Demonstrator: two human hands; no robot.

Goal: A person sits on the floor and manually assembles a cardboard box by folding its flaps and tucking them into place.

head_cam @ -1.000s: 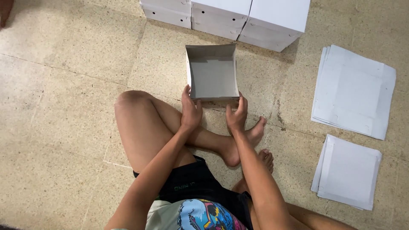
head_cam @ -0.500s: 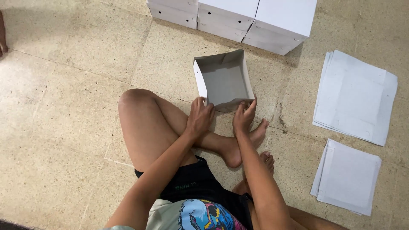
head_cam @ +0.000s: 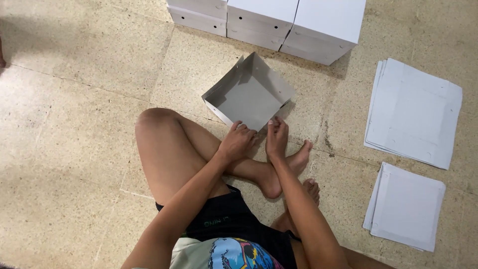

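Head view was filled mostly by a speckled beige floor (head_cam: pixel 74 99), crossed by thin joint lines. Along its top edge a row of closed white boxes (head_cam: pixel 294 20) was stacked, side by side and touching. Toward the right edge a pile of flat white sheets (head_cam: pixel 413 112) was laid, and a second, smaller pile (head_cam: pixel 406 206) was set below it, near the lower right corner, the two piles apart from each other. At the bottom edge the person was seen seated on the floor with legs crossed, one knee (head_cam: pixel 157 122) raised left of centre and bare feet (head_cam: pixel 294 162) tucked together in the middle.

A grey open tray (head_cam: pixel 249 92) of folded card was placed on the floor just below the white boxes and in front of the feet, turned corner-on to the person. Its far walls were raised; the near wall was being worked at the nearest corner. Small round holes were seen in the walls.

The left hand (head_cam: pixel 238 142) was curled over the tray's near edge, fingers closed on the card. The right hand (head_cam: pixel 277 137) was set just beside it, fingertips pressed to the same edge and thumb beneath, so the card was pinched by both hands.
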